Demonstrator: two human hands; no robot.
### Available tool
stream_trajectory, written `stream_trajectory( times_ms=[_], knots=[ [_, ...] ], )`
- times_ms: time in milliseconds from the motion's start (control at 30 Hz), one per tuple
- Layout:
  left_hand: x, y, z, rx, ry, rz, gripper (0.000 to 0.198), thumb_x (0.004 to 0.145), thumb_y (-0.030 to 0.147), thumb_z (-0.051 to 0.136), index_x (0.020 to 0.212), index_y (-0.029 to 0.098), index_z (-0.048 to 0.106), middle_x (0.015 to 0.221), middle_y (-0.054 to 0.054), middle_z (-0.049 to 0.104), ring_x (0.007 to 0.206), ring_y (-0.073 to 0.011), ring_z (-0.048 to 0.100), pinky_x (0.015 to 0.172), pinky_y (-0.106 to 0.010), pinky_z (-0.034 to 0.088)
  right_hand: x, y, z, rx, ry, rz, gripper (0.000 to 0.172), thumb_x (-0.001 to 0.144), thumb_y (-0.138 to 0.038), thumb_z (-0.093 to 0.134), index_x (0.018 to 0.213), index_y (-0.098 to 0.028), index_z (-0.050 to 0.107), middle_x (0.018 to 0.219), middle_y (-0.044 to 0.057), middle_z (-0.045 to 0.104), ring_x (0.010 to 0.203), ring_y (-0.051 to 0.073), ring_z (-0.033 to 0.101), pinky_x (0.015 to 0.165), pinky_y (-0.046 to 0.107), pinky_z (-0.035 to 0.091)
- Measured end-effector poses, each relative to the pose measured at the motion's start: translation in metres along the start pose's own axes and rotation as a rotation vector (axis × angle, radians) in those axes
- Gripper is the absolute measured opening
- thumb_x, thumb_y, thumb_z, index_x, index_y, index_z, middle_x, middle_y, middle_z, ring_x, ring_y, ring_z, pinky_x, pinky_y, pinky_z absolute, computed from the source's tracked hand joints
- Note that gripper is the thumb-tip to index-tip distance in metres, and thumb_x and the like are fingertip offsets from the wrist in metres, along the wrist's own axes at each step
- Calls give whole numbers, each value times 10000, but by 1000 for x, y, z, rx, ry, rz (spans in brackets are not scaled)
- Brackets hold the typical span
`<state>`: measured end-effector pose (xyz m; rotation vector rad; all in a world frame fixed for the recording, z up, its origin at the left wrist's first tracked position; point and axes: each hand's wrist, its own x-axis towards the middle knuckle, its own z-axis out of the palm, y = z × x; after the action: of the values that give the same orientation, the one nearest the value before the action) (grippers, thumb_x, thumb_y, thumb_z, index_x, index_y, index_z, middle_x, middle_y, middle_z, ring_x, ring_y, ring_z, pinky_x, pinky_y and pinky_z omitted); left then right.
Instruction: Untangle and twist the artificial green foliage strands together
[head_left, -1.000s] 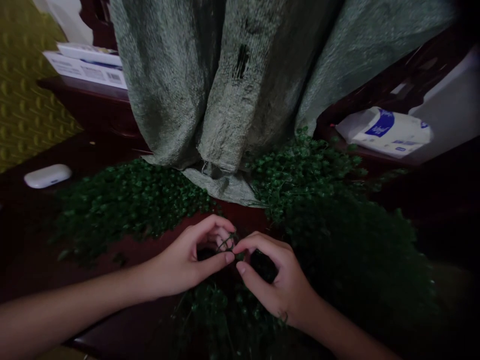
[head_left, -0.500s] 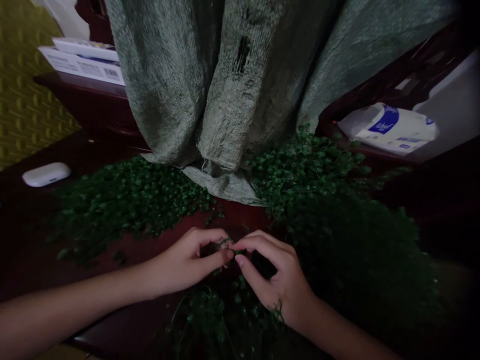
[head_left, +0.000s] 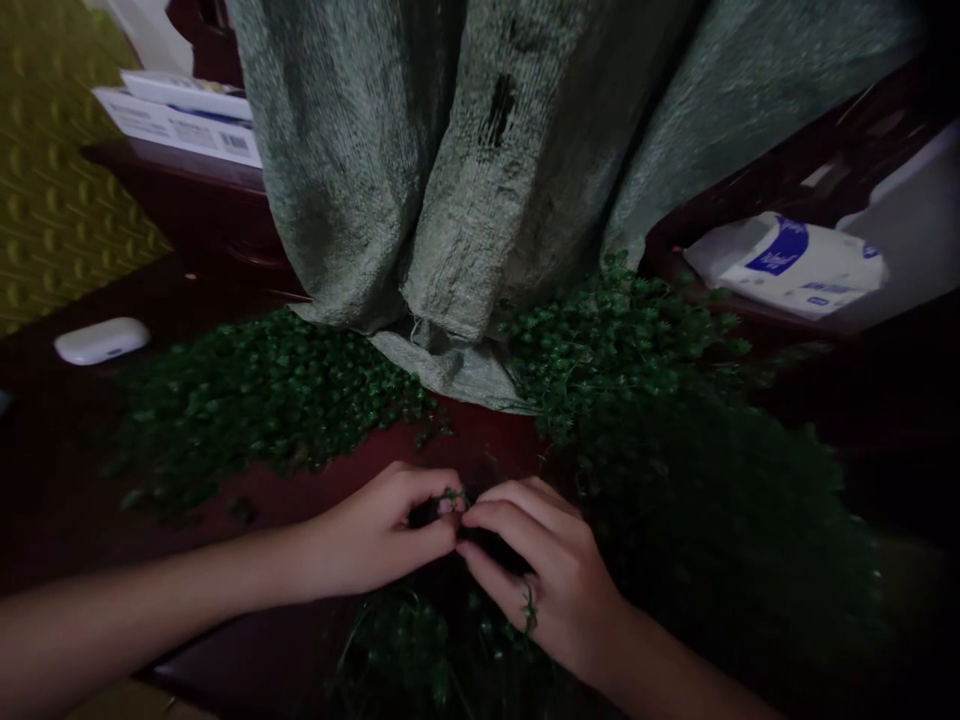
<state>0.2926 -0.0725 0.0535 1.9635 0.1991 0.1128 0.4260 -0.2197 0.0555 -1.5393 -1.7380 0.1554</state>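
Observation:
My left hand (head_left: 375,525) is closed in a pinch, with a small green sprig (head_left: 452,494) showing at its curled fingers. Right beside it, my right hand (head_left: 547,560) has thumb and forefinger close together at the left fingertips. A bit of green stem (head_left: 529,608) sticks out by the right thumb's base; what the right fingertips pinch is too small and dark to make out. Below the hands lies a dark clump of leafy green plants (head_left: 405,640). Left of them spreads a heap of small green sprigs (head_left: 277,390), and to the right rises a larger pile of stemmed plants (head_left: 622,350).
A grey-green woven sack (head_left: 465,230) stands behind the heaps on the dark red table (head_left: 375,450). At the left lie a white earbud case (head_left: 103,341) and a white box (head_left: 176,125). A tissue pack (head_left: 810,265) sits at the right.
Both hands stay close together at nearly the same spot. The right fingers have shifted slightly, and the sprig at the left fingers sits differently. The view has moved a little.

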Motion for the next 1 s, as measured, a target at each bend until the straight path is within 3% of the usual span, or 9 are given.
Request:
stream_trajectory(
  times_ms=[200, 367, 600, 800, 933, 1000],
  knots=[
    [2, -1, -2, -122, -63, -93, 157, 859, 194, 471, 719, 147, 523, 653, 45, 476, 638, -104, 429, 588, -217, 332, 4, -2, -4, -126, -22, -83, 162, 856, -72, 603, 990, -163, 614, 887, 57, 667, 739, 151, 576, 678, 305, 435],
    [1, -1, -2, -107, -21, -93, 173, 878, 212, 474, 731, 146, 536, 674, 41, 480, 668, -106, 431, 615, -217, 346, 6, -4, -4, -224, 31, -106, 112, 853, -93, 606, 945, -153, 628, 845, 51, 665, 737, 161, 569, 754, 355, 426],
    [2, 1, -1, -6, 32, -51, 207, 887, 237, 494, 713, 142, 553, 651, 36, 509, 634, -98, 439, 587, -205, 349, 6, -5, -3, -211, 42, 52, 97, 878, -118, 562, 825, -178, 617, 763, 5, 620, 770, 154, 551, 869, 383, 373],
    [1, -1, 0, 1, 26, 4, 198, 890, 241, 499, 766, 132, 607, 692, 11, 577, 661, -110, 495, 629, -216, 376, 9, 0, -3, -30, -38, 221, 184, 897, -128, 512, 734, -185, 577, 676, -27, 557, 696, 131, 516, 787, 348, 369],
    [2, -2, -1, -127, 36, -77, 187, 864, 224, 511, 706, 139, 561, 659, 28, 527, 652, -106, 458, 613, -213, 361, 9, -1, -4, -53, -16, 164, 37, 856, -154, 585, 868, -188, 597, 788, -14, 612, 766, 143, 559, 909, 389, 356],
    [3, -1, -2, -211, 53, -124, 177, 846, 209, 514, 683, 143, 538, 638, 36, 506, 639, -102, 443, 601, -211, 353, 7, -3, -4, -100, 28, 66, 187, 825, -138, 618, 1005, -177, 586, 911, 21, 637, 853, 161, 580, 960, 398, 351]
  ],
)
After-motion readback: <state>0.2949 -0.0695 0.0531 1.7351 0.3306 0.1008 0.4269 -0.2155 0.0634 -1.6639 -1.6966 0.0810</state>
